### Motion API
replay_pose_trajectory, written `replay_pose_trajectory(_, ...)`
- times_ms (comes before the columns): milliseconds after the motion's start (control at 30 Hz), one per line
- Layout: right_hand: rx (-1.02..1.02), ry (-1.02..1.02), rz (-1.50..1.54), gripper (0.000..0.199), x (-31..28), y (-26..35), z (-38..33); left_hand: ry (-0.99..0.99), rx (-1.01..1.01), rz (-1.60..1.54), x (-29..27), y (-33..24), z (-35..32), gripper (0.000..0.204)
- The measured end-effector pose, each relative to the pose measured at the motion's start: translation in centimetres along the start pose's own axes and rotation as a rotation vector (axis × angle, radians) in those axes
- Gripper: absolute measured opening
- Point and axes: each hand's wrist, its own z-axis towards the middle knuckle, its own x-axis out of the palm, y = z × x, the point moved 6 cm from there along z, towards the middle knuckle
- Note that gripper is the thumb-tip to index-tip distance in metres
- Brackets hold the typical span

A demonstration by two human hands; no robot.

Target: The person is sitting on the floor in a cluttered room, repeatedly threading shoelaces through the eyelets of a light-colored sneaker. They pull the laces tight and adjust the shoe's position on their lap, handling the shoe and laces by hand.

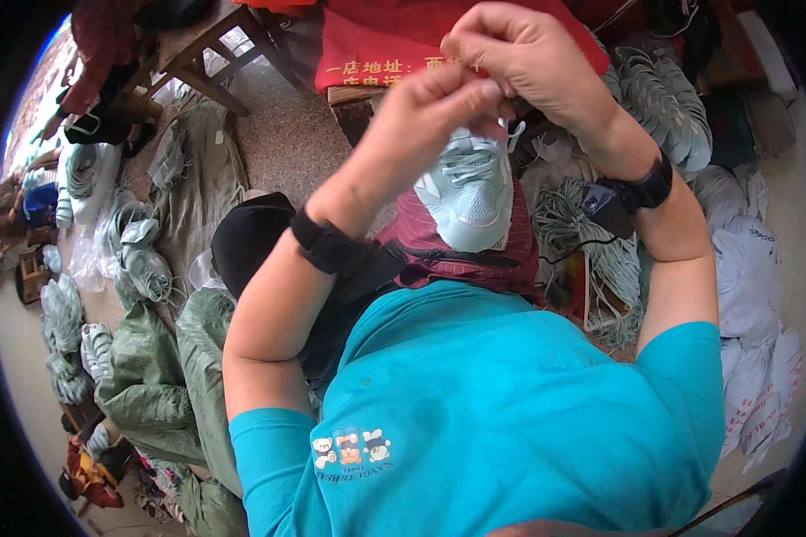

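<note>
A pale mint-white sneaker (471, 199) rests on my lap with its toe toward me, on dark red striped cloth. Its laces cross over the tongue, and a loop of shoelace (516, 134) rises beside my fingers. Above the shoe's opening, my left hand (439, 112) is closed, thumb against fingers, where the lace comes up. Just beyond it, my right hand (530, 61) makes a pinch with bent fingers, close to the left fingertips. Whatever lies in the right pinch is too small or hidden to make out. Both wrists wear black straps.
Ahead, a red printed cloth (376, 40) covers a wooden stand. Stacked pale shoe parts (663, 103) and bundled laces (587, 237) lie to the right, near white sacks (748, 277). On the left are green sacks (143, 394), wrapped bundles (139, 259) and a wooden stool (208, 54).
</note>
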Motion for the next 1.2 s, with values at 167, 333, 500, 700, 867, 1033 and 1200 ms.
replay_pose_trajectory(167,-0.215,-0.083,0.109,0.021,1.6,1.2,-1.6,-0.242,0.303,-0.191,-3.8,-5.4,-0.9,0.025)
replay_pose_trajectory(333,-0.126,0.08,0.233,0.025,4.9,-1.4,-1.2,-0.303,0.187,-0.271,-4.2,-1.8,-1.0,0.025)
replay_pose_trajectory(500,0.048,0.004,0.47,0.022,-0.8,-6.1,-0.5,-0.209,-0.061,-0.276,-8.6,3.1,-3.5,0.027)
replay_pose_trajectory(700,0.117,-0.027,-0.099,0.02,-3.0,-12.7,-3.5,-0.315,-0.286,0.453,-9.6,8.5,-7.4,0.035)
replay_pose_trajectory(867,0.203,-0.134,-0.097,0.021,-4.2,-12.4,-5.6,-0.263,-0.359,1.035,-9.0,7.2,-7.9,0.036)
replay_pose_trajectory(1033,0.172,-0.056,-0.36,0.022,-3.3,-13.2,-5.9,-0.328,-0.244,0.818,-10.1,7.8,-7.9,0.025)
replay_pose_trajectory(1200,-0.089,-0.054,-0.963,0.017,-1.7,-10.4,-5.2,-0.357,-0.244,0.624,-7.9,6.5,-6.3,0.017)
